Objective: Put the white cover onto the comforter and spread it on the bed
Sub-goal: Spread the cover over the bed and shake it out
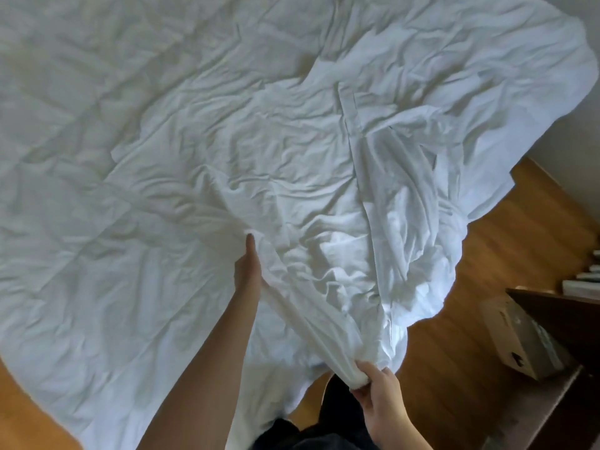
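Note:
The white cover lies wrinkled over the right and middle of the bed, its far edge hanging off the right side. A puffier white comforter spreads under it to the left. My left hand reaches under the cover's edge, thumb on top, the other fingers hidden by cloth. My right hand grips a bunched corner of the cover near the bed's front edge, close to my body.
Wooden floor shows to the right and at the bottom left. A dark wooden shelf with books and a cardboard box stand at the right. A pale wall runs along the upper right.

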Available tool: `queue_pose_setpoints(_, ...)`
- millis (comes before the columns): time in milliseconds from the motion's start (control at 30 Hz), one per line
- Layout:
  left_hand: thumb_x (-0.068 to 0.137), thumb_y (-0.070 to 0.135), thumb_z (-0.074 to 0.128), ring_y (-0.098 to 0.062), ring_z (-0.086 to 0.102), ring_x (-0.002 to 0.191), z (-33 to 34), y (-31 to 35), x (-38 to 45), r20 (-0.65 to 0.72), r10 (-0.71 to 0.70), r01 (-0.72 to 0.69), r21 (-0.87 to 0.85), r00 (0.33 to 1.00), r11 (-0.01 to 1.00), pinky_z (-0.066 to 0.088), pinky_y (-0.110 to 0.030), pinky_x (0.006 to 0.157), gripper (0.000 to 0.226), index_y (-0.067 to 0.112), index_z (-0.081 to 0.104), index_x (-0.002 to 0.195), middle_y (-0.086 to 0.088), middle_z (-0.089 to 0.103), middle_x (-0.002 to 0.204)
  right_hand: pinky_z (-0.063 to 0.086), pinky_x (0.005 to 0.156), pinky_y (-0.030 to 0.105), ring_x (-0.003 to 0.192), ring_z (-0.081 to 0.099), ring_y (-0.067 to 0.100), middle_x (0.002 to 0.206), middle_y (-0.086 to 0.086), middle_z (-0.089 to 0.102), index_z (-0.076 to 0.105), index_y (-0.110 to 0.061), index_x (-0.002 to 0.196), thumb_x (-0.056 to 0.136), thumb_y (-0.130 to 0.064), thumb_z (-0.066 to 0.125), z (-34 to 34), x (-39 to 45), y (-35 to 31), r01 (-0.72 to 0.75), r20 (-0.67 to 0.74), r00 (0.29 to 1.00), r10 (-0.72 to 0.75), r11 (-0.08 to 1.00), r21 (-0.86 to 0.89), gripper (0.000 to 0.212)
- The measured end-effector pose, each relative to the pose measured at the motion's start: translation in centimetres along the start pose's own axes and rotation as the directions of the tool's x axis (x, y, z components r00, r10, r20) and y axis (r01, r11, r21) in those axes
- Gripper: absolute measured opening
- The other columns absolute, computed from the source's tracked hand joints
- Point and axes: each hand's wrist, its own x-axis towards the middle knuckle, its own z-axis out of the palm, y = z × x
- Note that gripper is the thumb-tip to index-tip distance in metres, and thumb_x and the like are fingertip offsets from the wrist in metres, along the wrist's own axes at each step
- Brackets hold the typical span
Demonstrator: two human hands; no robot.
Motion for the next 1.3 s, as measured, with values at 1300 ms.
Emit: queue_pose_setpoints(1300, 0.105, 0.023, 0.038, -0.016, 0.072, 0.091, -4.0, 9.6, -15.9, 0.505, 0.478, -0.185, -0.524, 0.719, 0.831, 0.057, -0.030, 0.078, 0.029, 0.006, 0.060, 0.110, -0.005, 0.076, 0.091, 0.041, 0.040, 0.021, 0.047, 0.041, 0.014, 0.077, 0.011, 0.054, 0.053, -0.002, 0.093, 0.091, -0.003, 0.057, -3.6, 3.9, 6.8, 0.016, 0.050, 0.999, -0.008, 0.987, -0.161, 0.004)
